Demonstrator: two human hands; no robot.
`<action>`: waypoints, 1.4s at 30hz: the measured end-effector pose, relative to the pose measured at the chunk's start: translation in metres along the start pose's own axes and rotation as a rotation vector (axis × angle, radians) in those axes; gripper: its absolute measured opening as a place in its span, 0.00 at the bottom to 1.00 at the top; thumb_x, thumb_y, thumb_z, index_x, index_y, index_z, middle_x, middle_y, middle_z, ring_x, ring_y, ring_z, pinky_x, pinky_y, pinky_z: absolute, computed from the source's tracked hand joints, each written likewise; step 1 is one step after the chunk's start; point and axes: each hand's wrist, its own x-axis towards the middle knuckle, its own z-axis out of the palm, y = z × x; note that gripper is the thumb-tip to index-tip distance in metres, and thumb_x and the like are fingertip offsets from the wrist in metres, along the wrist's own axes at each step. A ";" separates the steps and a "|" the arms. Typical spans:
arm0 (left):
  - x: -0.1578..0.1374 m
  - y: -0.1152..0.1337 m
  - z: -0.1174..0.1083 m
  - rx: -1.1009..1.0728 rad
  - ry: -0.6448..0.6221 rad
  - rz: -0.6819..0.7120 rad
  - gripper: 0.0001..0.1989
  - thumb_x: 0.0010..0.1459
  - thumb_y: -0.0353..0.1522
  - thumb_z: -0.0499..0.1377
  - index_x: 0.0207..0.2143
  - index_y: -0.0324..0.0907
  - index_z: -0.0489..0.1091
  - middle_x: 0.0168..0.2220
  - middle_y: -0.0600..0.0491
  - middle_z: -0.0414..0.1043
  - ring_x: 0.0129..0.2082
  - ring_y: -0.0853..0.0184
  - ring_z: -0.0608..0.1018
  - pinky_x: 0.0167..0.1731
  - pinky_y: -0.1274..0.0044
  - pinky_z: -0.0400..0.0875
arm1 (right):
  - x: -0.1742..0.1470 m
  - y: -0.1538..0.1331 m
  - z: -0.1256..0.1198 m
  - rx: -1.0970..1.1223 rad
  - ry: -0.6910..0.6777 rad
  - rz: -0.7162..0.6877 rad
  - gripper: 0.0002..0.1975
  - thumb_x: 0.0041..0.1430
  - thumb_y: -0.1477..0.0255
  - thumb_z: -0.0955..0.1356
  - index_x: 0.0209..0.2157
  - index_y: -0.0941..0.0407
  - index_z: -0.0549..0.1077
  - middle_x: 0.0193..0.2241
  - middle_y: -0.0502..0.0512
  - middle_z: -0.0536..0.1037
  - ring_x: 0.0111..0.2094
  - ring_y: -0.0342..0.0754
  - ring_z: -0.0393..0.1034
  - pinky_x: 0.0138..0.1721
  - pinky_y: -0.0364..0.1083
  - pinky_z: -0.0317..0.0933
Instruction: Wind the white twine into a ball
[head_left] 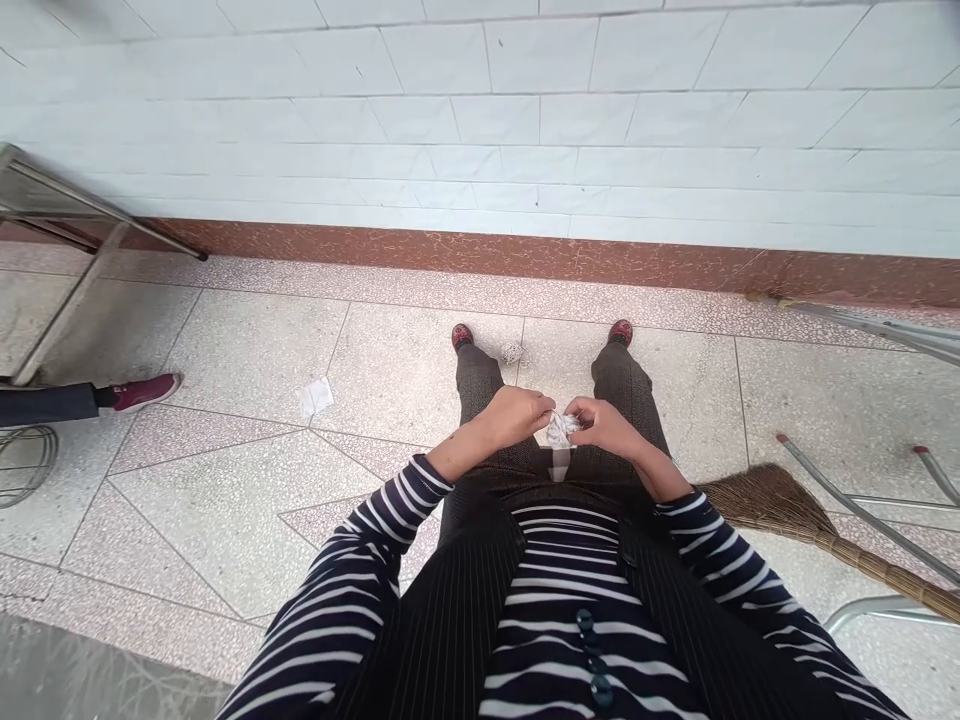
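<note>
My left hand and my right hand meet in front of my lap, fingers closed in pinches. Between them is a small white knotted bundle that looks like twisted strips or cord, with faint darker marks. The left fingertips grip its upper left side, and the right thumb and fingers hold its right side. Its exact kind is too small to make out. A flat pale piece shows just below it, against my dark trousers. On the floor between my feet lies a whitish speckled ball.
A white sheet of paper lies on the floor to the left. Another person's shoe and a wire basket are farther left, near a metal frame. At right are a straw broom and metal chair legs. A tiled wall stands ahead.
</note>
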 end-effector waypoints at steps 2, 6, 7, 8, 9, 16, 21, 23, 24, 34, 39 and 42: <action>0.001 -0.002 0.000 -0.063 0.026 0.014 0.12 0.67 0.34 0.51 0.39 0.41 0.75 0.35 0.48 0.78 0.35 0.64 0.77 0.32 0.77 0.61 | -0.008 -0.004 0.000 0.182 -0.144 0.000 0.15 0.40 0.70 0.76 0.33 0.56 0.74 0.27 0.48 0.76 0.30 0.46 0.69 0.33 0.45 0.61; 0.002 0.002 0.007 -0.260 0.065 -0.027 0.14 0.68 0.34 0.50 0.46 0.43 0.75 0.37 0.50 0.79 0.36 0.65 0.78 0.35 0.79 0.62 | -0.020 -0.011 0.000 0.522 -0.177 -0.014 0.18 0.39 0.68 0.80 0.34 0.56 0.76 0.30 0.49 0.77 0.32 0.46 0.70 0.36 0.45 0.63; 0.003 0.004 0.011 -0.327 0.058 -0.043 0.14 0.67 0.34 0.51 0.46 0.43 0.75 0.37 0.51 0.79 0.35 0.66 0.78 0.34 0.79 0.63 | -0.021 -0.012 0.000 0.555 -0.137 -0.022 0.18 0.39 0.68 0.80 0.34 0.56 0.76 0.31 0.49 0.77 0.32 0.45 0.70 0.37 0.45 0.63; 0.004 0.005 0.016 -0.401 0.049 -0.059 0.14 0.67 0.34 0.52 0.46 0.42 0.75 0.36 0.51 0.79 0.34 0.67 0.78 0.34 0.79 0.63 | -0.022 -0.013 -0.001 0.581 -0.100 -0.028 0.18 0.39 0.69 0.80 0.33 0.55 0.76 0.31 0.49 0.77 0.32 0.45 0.70 0.37 0.45 0.64; 0.005 0.007 0.021 -0.474 0.043 -0.075 0.14 0.66 0.34 0.53 0.46 0.41 0.75 0.36 0.51 0.79 0.33 0.67 0.77 0.33 0.80 0.63 | -0.023 -0.014 -0.001 0.609 -0.068 -0.032 0.18 0.39 0.69 0.81 0.33 0.55 0.76 0.30 0.49 0.77 0.32 0.46 0.70 0.36 0.45 0.64; 0.003 0.011 0.046 -0.746 0.044 -0.092 0.16 0.68 0.33 0.47 0.40 0.37 0.73 0.31 0.53 0.75 0.27 0.73 0.72 0.33 0.81 0.64 | -0.022 -0.018 -0.015 0.824 0.232 0.012 0.22 0.35 0.68 0.81 0.35 0.52 0.76 0.34 0.50 0.78 0.33 0.48 0.73 0.32 0.48 0.71; -0.002 0.018 0.042 -0.639 0.017 -0.107 0.13 0.67 0.33 0.49 0.39 0.39 0.72 0.28 0.55 0.74 0.26 0.72 0.72 0.31 0.81 0.61 | -0.010 -0.021 -0.017 0.758 0.471 0.042 0.22 0.32 0.69 0.82 0.31 0.54 0.73 0.32 0.50 0.76 0.34 0.48 0.73 0.31 0.48 0.74; -0.002 0.021 0.042 -0.535 0.001 -0.128 0.14 0.67 0.34 0.50 0.33 0.39 0.72 0.26 0.54 0.73 0.24 0.71 0.71 0.29 0.80 0.59 | -0.003 -0.022 -0.011 0.742 0.568 0.020 0.22 0.32 0.68 0.81 0.30 0.54 0.72 0.31 0.50 0.76 0.33 0.47 0.71 0.29 0.46 0.73; -0.002 0.023 0.043 -0.484 -0.005 -0.141 0.14 0.66 0.34 0.51 0.30 0.39 0.72 0.25 0.54 0.73 0.24 0.71 0.70 0.28 0.79 0.58 | 0.001 -0.022 -0.008 0.727 0.612 0.005 0.22 0.32 0.68 0.81 0.30 0.54 0.71 0.31 0.49 0.75 0.33 0.46 0.71 0.28 0.45 0.72; -0.002 0.014 0.039 -0.201 -0.024 -0.303 0.15 0.67 0.33 0.49 0.43 0.42 0.75 0.34 0.49 0.79 0.33 0.64 0.79 0.32 0.78 0.61 | 0.002 -0.021 -0.011 0.515 0.724 -0.195 0.23 0.42 0.70 0.77 0.43 0.54 0.73 0.38 0.52 0.77 0.38 0.50 0.73 0.33 0.47 0.72; -0.002 0.024 0.036 -0.105 -0.051 -0.130 0.15 0.67 0.34 0.49 0.38 0.41 0.76 0.32 0.48 0.79 0.32 0.63 0.79 0.31 0.77 0.61 | 0.015 0.008 -0.009 0.013 0.699 -0.210 0.20 0.46 0.69 0.73 0.44 0.55 0.77 0.40 0.57 0.77 0.40 0.53 0.74 0.42 0.52 0.68; 0.001 0.024 0.033 -0.038 -0.063 -0.057 0.15 0.67 0.35 0.50 0.37 0.40 0.75 0.31 0.47 0.79 0.31 0.63 0.79 0.30 0.77 0.61 | 0.017 0.021 0.000 -0.211 0.511 -0.146 0.19 0.46 0.70 0.71 0.43 0.56 0.78 0.40 0.58 0.76 0.41 0.56 0.72 0.47 0.55 0.65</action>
